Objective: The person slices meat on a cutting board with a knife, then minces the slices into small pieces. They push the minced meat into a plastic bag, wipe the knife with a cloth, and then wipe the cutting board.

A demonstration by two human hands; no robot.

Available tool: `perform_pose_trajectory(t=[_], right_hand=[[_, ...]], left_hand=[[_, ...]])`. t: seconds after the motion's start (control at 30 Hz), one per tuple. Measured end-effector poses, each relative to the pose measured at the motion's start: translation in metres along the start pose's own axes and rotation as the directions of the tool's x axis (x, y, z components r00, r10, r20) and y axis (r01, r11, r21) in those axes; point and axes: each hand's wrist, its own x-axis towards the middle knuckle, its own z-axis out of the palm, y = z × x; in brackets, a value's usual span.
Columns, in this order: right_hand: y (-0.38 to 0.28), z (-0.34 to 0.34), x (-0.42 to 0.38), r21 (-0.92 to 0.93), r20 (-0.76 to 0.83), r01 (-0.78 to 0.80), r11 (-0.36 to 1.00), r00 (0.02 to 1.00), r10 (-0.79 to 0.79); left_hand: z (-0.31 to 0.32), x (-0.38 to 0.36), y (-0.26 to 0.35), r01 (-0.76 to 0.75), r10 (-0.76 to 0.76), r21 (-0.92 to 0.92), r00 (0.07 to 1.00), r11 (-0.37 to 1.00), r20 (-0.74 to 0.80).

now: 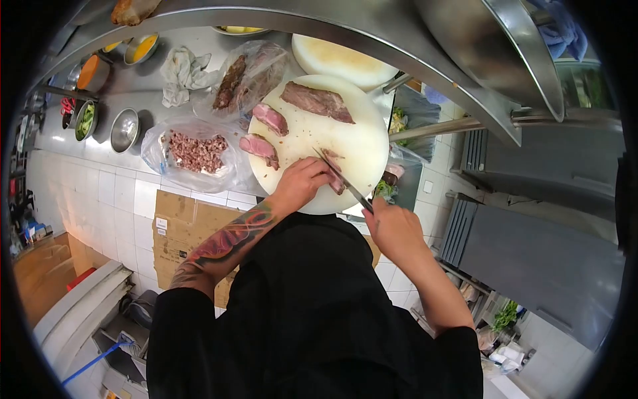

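Observation:
On a round white cutting board lie three large pieces of cooked meat: one at the far side and two at the left. My left hand presses down a smaller piece of meat at the board's near edge. My right hand grips the handle of a knife, whose blade lies across that piece right beside my left fingers.
A plastic bag of chopped meat sits left of the board, another bag with meat behind it. A second white board, rag, and several metal bowls stand on the steel counter. Cardboard lies on the tiled floor.

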Motion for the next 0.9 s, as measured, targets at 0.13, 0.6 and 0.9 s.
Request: perform_pose_trajectory(t=[0.13, 0.6, 0.9], right_hand=[[0.0, 0.046, 0.025, 0.047, -0.063, -0.004, 0.999, 0.998, 0.007], [0.0, 0.05, 0.025, 0.032, -0.064, -0.03, 0.999, 0.997, 0.032], [0.009, 0.009, 0.007, 0.107, -0.025, -0.049, 0.993, 0.998, 0.052]], left_hand=[[0.003, -0.002, 0.001, 0.023, -0.024, -0.051, 1.0, 0.998, -0.013], [0.006, -0.007, -0.006, 0.044, -0.046, -0.047, 0.998, 0.998, -0.035], [-0.003, -0.003, -0.001, 0.043, -0.063, -0.151, 0.99, 0.988, -0.127]])
